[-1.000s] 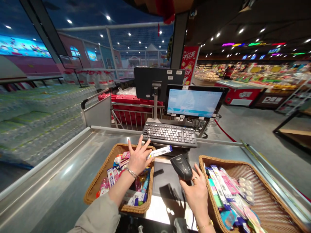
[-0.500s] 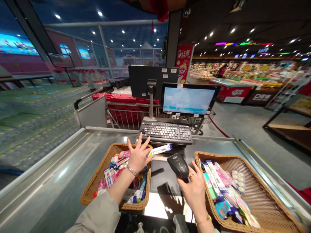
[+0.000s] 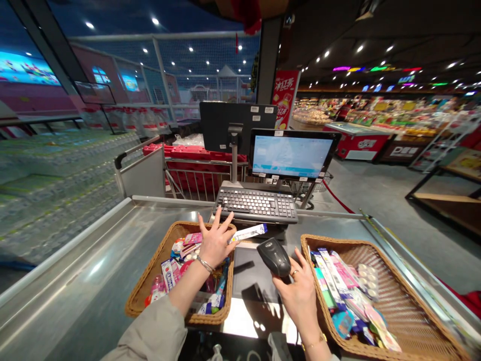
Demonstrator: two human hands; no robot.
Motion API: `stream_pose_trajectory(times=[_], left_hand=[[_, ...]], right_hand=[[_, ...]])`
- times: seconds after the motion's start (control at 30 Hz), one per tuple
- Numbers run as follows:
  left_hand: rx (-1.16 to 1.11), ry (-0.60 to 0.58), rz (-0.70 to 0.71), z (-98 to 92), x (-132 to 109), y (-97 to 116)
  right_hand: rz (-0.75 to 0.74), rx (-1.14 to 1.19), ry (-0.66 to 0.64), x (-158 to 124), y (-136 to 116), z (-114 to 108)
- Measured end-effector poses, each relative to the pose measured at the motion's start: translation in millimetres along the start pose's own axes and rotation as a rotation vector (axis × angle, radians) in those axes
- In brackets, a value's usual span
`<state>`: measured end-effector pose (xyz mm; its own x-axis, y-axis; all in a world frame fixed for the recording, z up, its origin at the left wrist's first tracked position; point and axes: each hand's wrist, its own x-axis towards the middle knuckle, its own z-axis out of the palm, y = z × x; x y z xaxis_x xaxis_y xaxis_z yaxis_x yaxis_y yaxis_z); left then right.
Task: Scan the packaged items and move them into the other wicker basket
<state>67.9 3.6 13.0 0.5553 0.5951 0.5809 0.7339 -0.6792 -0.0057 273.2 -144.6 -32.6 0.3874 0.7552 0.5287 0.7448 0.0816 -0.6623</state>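
Note:
My left hand is over the left wicker basket, its fingers spread towards the keyboard. A slim white-and-blue candy stick pack is pinched by its left end at the thumb; the rest juts out to the right. In my right hand is a black barcode scanner, its head pointing up and left towards the pack. The grip is mostly hidden behind the palm. Small colourful sweet packets lie in the left basket. More packets and a white blister-like pack are in the right wicker basket.
A black keyboard sits at the counter's far edge, below a lit monitor and a second screen turned away. The metal counter has raised rims. Beyond it stands a wire trolley.
The barcode scanner and my right hand have shifted very slightly left. The candy stick pack and my left hand are almost unmoved, a touch further right.

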Motion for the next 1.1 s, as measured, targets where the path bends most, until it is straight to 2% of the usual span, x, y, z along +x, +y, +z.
stream_pose_trajectory(times=[0.57, 0.77, 1.1], left_hand=[[0.002, -0.014, 0.001, 1.5, -1, 1], [-0.008, -0.001, 0.002, 1.7, -1, 5], [-0.054, -0.010, 0.017, 5.2, 9, 22]], right_hand=[[0.012, 0.010, 0.011, -4, 5, 1], [0.022, -0.012, 0.053, -5, 7, 0], [0.074, -0.021, 0.071, -8, 11, -14]])
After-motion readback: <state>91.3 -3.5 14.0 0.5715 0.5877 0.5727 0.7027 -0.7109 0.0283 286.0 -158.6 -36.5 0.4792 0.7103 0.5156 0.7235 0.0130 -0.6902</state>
